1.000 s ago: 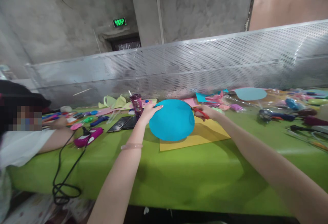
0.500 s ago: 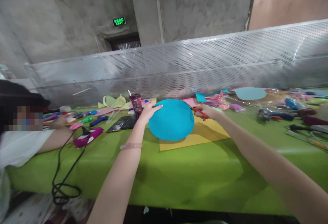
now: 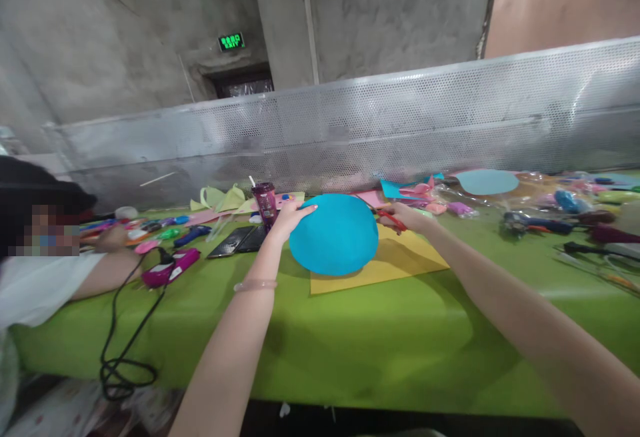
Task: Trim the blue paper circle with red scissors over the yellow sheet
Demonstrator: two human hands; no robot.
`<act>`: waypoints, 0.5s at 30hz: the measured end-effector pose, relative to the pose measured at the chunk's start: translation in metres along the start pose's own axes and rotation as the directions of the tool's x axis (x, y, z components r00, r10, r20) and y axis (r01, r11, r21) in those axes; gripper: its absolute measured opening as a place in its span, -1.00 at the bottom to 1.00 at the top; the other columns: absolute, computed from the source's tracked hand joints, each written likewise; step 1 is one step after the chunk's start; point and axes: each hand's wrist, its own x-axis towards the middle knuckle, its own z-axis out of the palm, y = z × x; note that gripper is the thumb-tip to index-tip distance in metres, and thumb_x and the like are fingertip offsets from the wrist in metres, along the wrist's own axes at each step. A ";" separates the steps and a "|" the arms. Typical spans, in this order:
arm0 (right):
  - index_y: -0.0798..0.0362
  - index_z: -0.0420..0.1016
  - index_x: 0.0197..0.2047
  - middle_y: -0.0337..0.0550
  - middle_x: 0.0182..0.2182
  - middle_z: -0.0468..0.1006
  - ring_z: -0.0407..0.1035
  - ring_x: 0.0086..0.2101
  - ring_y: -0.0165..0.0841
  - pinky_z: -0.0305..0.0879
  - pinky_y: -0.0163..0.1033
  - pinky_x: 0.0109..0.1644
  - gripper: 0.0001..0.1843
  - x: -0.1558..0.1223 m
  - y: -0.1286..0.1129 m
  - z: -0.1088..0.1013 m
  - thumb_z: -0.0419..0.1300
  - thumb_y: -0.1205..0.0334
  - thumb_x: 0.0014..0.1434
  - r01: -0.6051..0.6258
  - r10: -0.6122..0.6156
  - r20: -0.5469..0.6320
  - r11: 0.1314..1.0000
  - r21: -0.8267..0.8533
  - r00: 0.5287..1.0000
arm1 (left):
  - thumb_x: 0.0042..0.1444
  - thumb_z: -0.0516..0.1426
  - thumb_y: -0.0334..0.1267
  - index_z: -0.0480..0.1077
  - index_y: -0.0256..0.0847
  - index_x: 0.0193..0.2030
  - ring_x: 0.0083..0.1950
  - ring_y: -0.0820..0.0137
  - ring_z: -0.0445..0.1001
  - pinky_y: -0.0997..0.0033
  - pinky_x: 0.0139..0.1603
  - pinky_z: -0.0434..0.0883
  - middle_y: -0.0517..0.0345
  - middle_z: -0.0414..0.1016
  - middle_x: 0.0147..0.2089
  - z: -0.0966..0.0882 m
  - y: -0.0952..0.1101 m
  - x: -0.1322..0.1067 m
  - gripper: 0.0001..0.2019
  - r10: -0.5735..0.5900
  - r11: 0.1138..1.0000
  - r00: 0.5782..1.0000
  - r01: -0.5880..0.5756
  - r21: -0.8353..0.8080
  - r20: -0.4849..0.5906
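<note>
A rounded sheet of blue paper [image 3: 334, 235] is held up over the table, its face toward me. My left hand [image 3: 292, 219] pinches its upper left edge, thumb on the front and the other fingers mostly hidden behind. At the right edge of the blue paper, my right hand [image 3: 404, 214] grips red-handled scissors [image 3: 394, 219]. Their blades reach the paper's upper right rim; how far they are open is too small to tell. Beneath lies a yellow sheet of paper [image 3: 400, 258], flat on the green table covering [image 3: 380, 343].
A purple cup with a straw [image 3: 265, 203] stands left of my left hand, near a black flat case [image 3: 235, 242]. Farther left are a magenta power strip [image 3: 171, 267] with a black cord and another person's arm [image 3: 107, 270]. Several craft supplies line the back, below a perforated metal panel [image 3: 400, 130].
Almost nothing differs. The view has shifted very slightly, while both hands, the blue paper and the scissors keep nearly the same positions.
</note>
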 end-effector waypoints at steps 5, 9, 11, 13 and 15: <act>0.08 0.22 -0.60 -0.34 -0.75 0.19 0.13 -0.72 -0.52 0.07 -0.37 -0.67 -0.84 0.001 0.001 -0.001 0.09 0.21 -0.10 0.017 -0.018 0.009 0.996 0.087 1.000 | -0.17 0.19 0.01 0.45 -0.27 -0.27 -0.32 0.27 0.43 0.34 -0.35 0.33 0.05 0.49 -0.40 0.001 0.000 -0.001 -0.60 0.001 1.000 1.000 -0.001 0.011 0.021; 0.09 0.24 -0.60 -0.33 -0.77 0.20 0.14 -0.72 -0.50 0.09 -0.36 -0.65 -0.84 -0.002 -0.006 -0.001 0.09 0.21 -0.10 0.018 -0.020 0.028 0.999 0.049 0.999 | -0.16 0.18 0.01 0.45 -0.27 -0.24 -0.32 0.27 0.44 0.33 -0.33 0.35 0.05 0.50 -0.37 0.002 0.002 -0.003 -0.59 -0.007 1.000 0.997 0.008 -0.018 0.075; 0.10 0.24 -0.62 -0.32 -0.77 0.21 0.14 -0.72 -0.50 0.08 -0.36 -0.65 -0.83 -0.004 -0.010 -0.001 0.08 0.22 -0.09 0.007 -0.008 0.039 0.999 0.040 0.999 | -0.15 0.18 0.01 0.45 -0.26 -0.23 -0.32 0.27 0.45 0.32 -0.32 0.35 0.05 0.50 -0.37 0.002 0.003 -0.004 -0.59 0.001 1.000 0.997 0.000 -0.016 0.077; 0.10 0.25 -0.63 -0.32 -0.78 0.22 0.12 -0.73 -0.51 0.05 -0.37 -0.66 -0.83 -0.004 -0.010 0.000 0.08 0.23 -0.10 -0.008 0.006 0.044 0.999 0.038 0.999 | -0.15 0.18 0.01 0.45 -0.26 -0.22 -0.31 0.26 0.45 0.32 -0.31 0.35 0.05 0.50 -0.37 0.002 0.003 -0.004 -0.59 0.011 1.000 0.997 -0.010 -0.011 0.078; 0.10 0.27 -0.62 -0.32 -0.78 0.22 0.12 -0.73 -0.51 0.03 -0.37 -0.67 -0.85 -0.003 -0.008 0.001 0.08 0.24 -0.11 -0.012 0.010 0.051 0.999 0.043 0.999 | -0.15 0.18 0.01 0.45 -0.26 -0.21 -0.30 0.25 0.45 0.31 -0.31 0.35 0.03 0.50 -0.36 0.002 0.003 -0.004 -0.58 0.020 1.000 0.996 -0.019 -0.006 0.082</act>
